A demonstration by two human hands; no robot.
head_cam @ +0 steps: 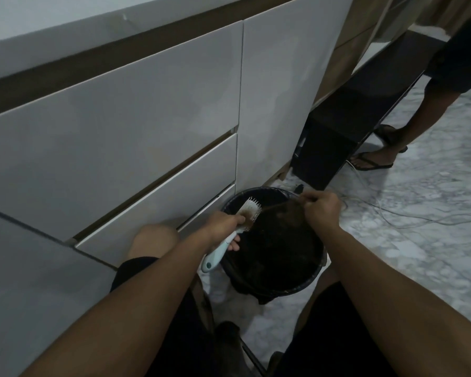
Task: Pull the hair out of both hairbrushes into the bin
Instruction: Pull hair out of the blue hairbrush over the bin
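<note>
The left hand grips the pale blue handle of a white hairbrush, its bristled head tilted over the far-left rim of the black bin, which stands on the marble floor against the white drawers. The right hand pinches a strand of brown hair, stretched taut from the bristles above the bin's opening. A second person's sandalled foot stands well apart at the far right.

White glossy drawer fronts filled the left side, with brown gaps between them. A taller white cabinet door stood beside them. The floor was pale marble-patterned tile, crossed by thin cables. A dark low unit sat further right, and a bystander's sandalled feet stood near it. The light was dim.
</note>
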